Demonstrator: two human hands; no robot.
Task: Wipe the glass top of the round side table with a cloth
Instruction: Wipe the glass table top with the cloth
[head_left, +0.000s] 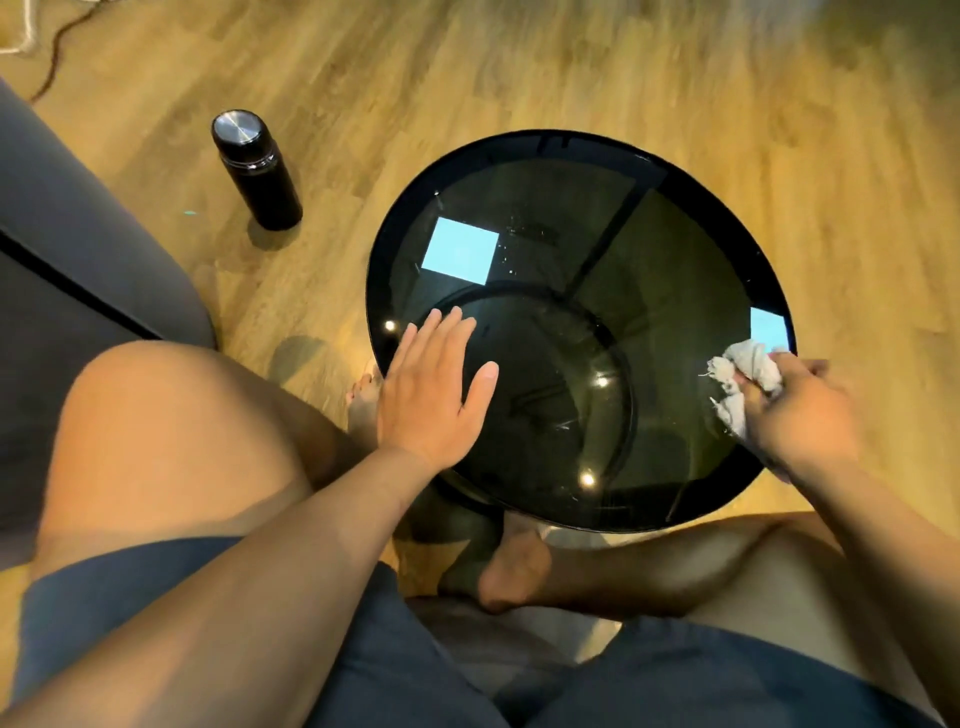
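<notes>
A round side table with a dark glass top (675, 270) and a black rim stands on the wooden floor in front of me. My left hand (431, 389) lies flat on the near left part of the glass, fingers spread, holding nothing. My right hand (800, 415) is at the right edge of the glass, closed around a crumpled white cloth (743, 379) that presses on the surface. Small droplets or specks show near the glass centre. Bright window reflections sit on the glass.
A black flask (257, 169) with a metal lid stands on the floor to the left of the table. A grey sofa (78, 260) fills the left edge. My bare legs and feet (514, 571) sit under and beside the table. A cable (57, 47) runs at top left.
</notes>
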